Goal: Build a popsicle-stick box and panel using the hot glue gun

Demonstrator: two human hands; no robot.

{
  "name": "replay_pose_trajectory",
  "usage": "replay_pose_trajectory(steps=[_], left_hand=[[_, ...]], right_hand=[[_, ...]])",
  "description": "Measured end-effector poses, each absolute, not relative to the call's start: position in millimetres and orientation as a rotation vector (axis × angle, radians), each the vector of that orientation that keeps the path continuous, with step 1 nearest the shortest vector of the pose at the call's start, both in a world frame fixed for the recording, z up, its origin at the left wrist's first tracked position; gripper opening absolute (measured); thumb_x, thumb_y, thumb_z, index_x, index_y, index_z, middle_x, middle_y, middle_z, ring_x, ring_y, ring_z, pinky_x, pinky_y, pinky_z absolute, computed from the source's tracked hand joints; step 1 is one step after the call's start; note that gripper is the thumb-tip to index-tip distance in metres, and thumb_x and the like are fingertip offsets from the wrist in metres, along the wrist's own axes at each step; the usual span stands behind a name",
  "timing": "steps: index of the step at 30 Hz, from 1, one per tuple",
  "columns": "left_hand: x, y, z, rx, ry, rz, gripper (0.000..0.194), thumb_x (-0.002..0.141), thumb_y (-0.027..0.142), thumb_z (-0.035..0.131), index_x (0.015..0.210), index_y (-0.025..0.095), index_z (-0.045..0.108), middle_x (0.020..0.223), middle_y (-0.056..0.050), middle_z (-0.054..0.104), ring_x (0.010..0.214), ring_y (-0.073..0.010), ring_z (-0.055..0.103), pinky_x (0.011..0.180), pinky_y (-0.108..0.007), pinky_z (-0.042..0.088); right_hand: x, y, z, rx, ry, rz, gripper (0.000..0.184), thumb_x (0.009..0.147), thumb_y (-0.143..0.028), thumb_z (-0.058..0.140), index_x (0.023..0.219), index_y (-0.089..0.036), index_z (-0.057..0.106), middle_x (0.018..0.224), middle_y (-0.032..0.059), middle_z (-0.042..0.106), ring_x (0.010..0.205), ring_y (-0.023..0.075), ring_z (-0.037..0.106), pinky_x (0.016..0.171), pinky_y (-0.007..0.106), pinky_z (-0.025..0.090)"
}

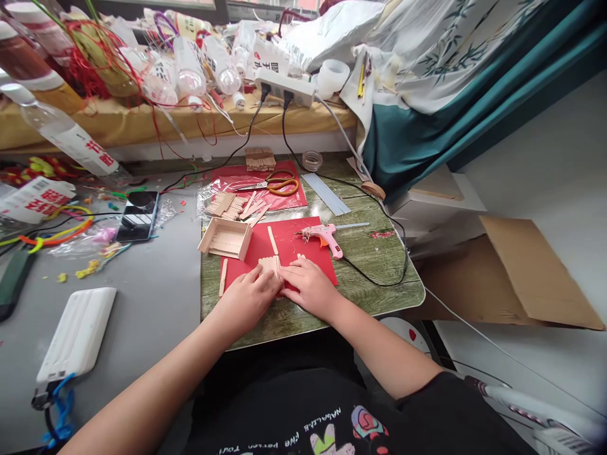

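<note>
Fingers of my left hand [251, 292] and right hand [308, 284] are curving partly closed on the stick panel [269, 263], holding it between them low on the red sheet [257, 243]. The pink glue gun [329, 237] is lying beyond my right hand, while the small wooden box [228, 239] is sitting at the sheet's left edge.

Beyond the right grip [310, 284], a window [256, 11] sits above a yellow-draped ledge [265, 121]; teal curtain [474, 148] and pale wall [545, 189] lie further right.
</note>
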State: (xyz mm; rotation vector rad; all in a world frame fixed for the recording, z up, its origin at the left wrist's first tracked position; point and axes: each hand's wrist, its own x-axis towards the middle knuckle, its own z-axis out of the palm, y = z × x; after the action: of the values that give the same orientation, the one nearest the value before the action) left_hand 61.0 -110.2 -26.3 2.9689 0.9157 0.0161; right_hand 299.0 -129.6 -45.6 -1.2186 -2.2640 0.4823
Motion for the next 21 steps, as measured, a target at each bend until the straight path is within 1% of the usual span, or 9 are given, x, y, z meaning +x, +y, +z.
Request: replay_pose_trajectory(steps=[2,5,8,12,15,18,21], left_hand=[[61.3,-110.7,-25.2,2.976,0.921,0.001,0.052,0.098,0.018,0.054,0.15,0.022,0.053,0.146,-0.016,0.06,0.144,-0.0407,0.049,0.095,-0.049,0.059],[61.9,-111.2,-24.6,2.97,0.925,0.011,0.05,0.099,0.019,0.054,0.149,0.022,0.055,0.148,-0.016,0.059,0.144,-0.0403,0.05,0.096,-0.048,0.059],[61.7,-110.8,-26.3,2.942,0.931,0.05,0.051,0.1,0.021,0.054,0.151,0.023,0.054,0.144,-0.016,0.061,0.144,-0.0389,0.051,0.099,-0.049,0.058],[59.2,-109.4,-28.4,2.94,0.917,0.104,0.048,0.105,0.026,0.05,0.152,0.02,0.054,0.145,-0.017,0.062,0.144,-0.0385,0.051,0.103,-0.052,0.057],[57.0,-108.8,-28.5,2.946,0.925,0.153,0.047,0.107,0.03,0.048,0.153,0.017,0.054,0.147,-0.016,0.063,0.142,-0.0369,0.054,0.106,-0.051,0.056],[56.0,-109.0,-28.5,2.945,0.928,0.164,0.047,0.107,0.03,0.05,0.153,0.019,0.054,0.147,-0.014,0.064,0.142,-0.0363,0.054,0.106,-0.049,0.056],[56.0,-109.5,-30.0,2.939,0.939,0.174,0.044,0.107,0.031,0.051,0.148,0.021,0.06,0.144,-0.014,0.065,0.143,-0.0367,0.054,0.106,-0.05,0.056]], right_hand=[[298.0,-131.3,-45.6,-1.23,-2.286,0.457,0.044,0.098,-0.028,0.071,0.141,-0.022,0.067,0.133,0.011,0.074,0.12,0.0307,0.062,0.119,0.057,0.044],[297.9,-134.3,-49.5,-1.249,-2.324,0.426,0.047,0.1,-0.027,0.067,0.147,-0.019,0.062,0.147,0.0126,0.066,0.134,0.0323,0.057,0.124,0.057,0.039],[298.4,-137.0,-53.2,-1.266,-2.336,0.443,0.053,0.101,-0.027,0.065,0.153,-0.021,0.057,0.153,0.0111,0.062,0.143,0.0317,0.054,0.127,0.057,0.036],[298.3,-138.9,-51.6,-1.285,-2.328,0.419,0.053,0.102,-0.026,0.062,0.155,-0.021,0.055,0.153,0.0113,0.062,0.143,0.0308,0.054,0.129,0.059,0.034],[298.9,-139.0,-48.7,-1.286,-2.328,0.374,0.05,0.102,-0.024,0.06,0.152,-0.021,0.058,0.152,0.0118,0.063,0.142,0.0309,0.056,0.128,0.059,0.035],[303.5,-139.5,-46.0,-1.285,-2.348,0.324,0.045,0.1,-0.022,0.059,0.145,-0.019,0.064,0.15,0.0113,0.065,0.139,0.0316,0.057,0.128,0.057,0.036],[312.1,-142.1,-41.9,-1.292,-2.356,0.292,0.045,0.097,-0.018,0.059,0.14,-0.017,0.067,0.146,0.0124,0.067,0.138,0.0328,0.058,0.128,0.058,0.036]])
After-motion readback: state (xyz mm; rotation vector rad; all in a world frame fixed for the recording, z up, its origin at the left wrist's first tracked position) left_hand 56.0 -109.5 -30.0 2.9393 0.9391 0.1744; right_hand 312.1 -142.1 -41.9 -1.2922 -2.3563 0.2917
